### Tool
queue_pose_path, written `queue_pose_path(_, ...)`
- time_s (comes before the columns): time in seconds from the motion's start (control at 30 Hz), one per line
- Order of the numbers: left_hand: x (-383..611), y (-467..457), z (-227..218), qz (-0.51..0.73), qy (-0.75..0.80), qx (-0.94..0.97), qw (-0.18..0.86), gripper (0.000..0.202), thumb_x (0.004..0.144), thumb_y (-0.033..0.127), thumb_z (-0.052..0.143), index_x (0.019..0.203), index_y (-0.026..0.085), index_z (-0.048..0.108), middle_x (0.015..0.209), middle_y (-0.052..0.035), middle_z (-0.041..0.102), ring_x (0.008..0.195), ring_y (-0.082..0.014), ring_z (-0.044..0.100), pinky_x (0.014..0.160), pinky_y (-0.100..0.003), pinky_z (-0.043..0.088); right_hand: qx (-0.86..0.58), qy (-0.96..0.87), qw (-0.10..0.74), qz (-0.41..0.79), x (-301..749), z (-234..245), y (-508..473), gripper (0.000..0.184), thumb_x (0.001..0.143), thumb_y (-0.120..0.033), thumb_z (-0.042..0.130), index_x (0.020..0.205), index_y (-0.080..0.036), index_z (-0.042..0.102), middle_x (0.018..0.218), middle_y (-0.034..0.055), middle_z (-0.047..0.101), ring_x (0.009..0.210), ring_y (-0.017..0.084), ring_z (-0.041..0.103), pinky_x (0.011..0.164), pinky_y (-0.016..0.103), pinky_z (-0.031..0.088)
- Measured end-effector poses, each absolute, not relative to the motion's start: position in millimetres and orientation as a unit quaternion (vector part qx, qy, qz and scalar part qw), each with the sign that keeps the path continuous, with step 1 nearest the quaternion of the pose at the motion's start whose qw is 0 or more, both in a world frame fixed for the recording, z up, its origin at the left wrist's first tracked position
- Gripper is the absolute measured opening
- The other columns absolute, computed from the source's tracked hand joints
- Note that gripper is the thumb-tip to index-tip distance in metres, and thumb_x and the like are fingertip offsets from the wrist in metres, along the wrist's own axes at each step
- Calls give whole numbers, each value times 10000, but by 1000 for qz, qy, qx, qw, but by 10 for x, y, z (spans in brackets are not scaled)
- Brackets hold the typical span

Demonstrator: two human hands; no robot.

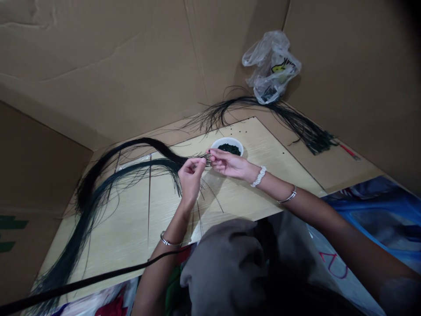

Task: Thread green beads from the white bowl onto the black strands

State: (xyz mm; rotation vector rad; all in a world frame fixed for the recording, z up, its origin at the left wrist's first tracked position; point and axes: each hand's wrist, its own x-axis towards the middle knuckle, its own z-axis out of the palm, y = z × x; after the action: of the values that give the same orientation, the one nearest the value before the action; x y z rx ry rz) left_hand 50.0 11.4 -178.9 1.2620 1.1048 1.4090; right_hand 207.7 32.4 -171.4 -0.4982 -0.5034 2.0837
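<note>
My left hand [190,179] is closed in a pinch at the ends of thin dark strands, thumb against forefinger. Facing it, my right hand [228,164] pinches something small and dark between its fingertips, too tiny to make out. Two long bundles of strands, one black [141,140] and one dark green [95,197], run leftward from near my left hand across the pale board. Just behind my right hand stands a white bowl [226,140] holding many small dark green pieces [230,149]. A few loose strands hang below my left hand.
The pale board [128,228] lies between cardboard walls [131,66]. At the back right are another dark strand bundle [296,120], a clear plastic bag [271,66] and a red-handled tool [349,151]. Several tiny dark bits dot the board near the bowl. A black cord [98,278] crosses the lower left.
</note>
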Motion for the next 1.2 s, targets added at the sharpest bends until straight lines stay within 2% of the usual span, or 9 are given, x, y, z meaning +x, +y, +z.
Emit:
queue_pose_path(0.4,495,97,-1769,572,454,520,443,304,754,455,785,803,168,696,677,-1,633,572,-88,513,532,-204,389,-195,-174,454,852,2044,-1682,268,106,859,-69,695,921,-116,622,649,-43,549,484,7,404,404,93,277)
queue_pose_path(0.73,497,98,-1770,576,451,519,442,300,757,444,790,811,164,699,701,-11,648,592,-89,535,548,-201,415,-182,-181,445,858,2036,-1731,281,46,919,-122,641,929,-132,596,643,-46,527,468,9,356,402,93,260)
queue_pose_path(1.2,503,99,-1765,577,456,513,442,297,750,447,790,800,170,694,702,-9,648,607,-99,551,542,-208,412,-180,-189,440,859,2034,-1738,272,52,912,-134,655,932,-137,607,639,-46,521,468,12,358,399,90,269)
